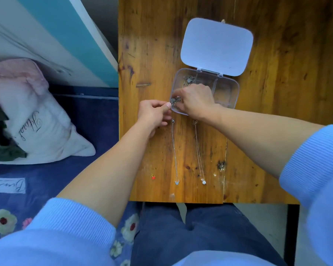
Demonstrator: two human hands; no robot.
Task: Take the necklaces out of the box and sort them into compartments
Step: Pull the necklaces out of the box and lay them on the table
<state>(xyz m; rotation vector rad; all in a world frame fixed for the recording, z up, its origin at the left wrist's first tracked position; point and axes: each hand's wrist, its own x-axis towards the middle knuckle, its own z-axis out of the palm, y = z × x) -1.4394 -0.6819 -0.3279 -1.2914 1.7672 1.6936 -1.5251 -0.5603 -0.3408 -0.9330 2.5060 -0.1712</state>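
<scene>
A clear plastic compartment box [231, 88] lies open on the wooden table [277, 121], its lid [216, 46] folded back. A bunched silver necklace [175, 101] sits at the box's near-left corner, pinched by my right hand [195, 99] from above and by my left hand [155, 113] at the rim. Another coiled necklace [188, 79] rests in the far-left compartment. Two necklaces lie stretched out on the table toward me: one with a blue pendant [175, 152], one with a white pendant [198, 154].
A small red and gold charm [152, 176] lies near the table's front left. A bed with a blue floral cover [46, 179] and a white pillow [37, 121] is to the left. My legs in jeans [190, 233] are under the table's front edge.
</scene>
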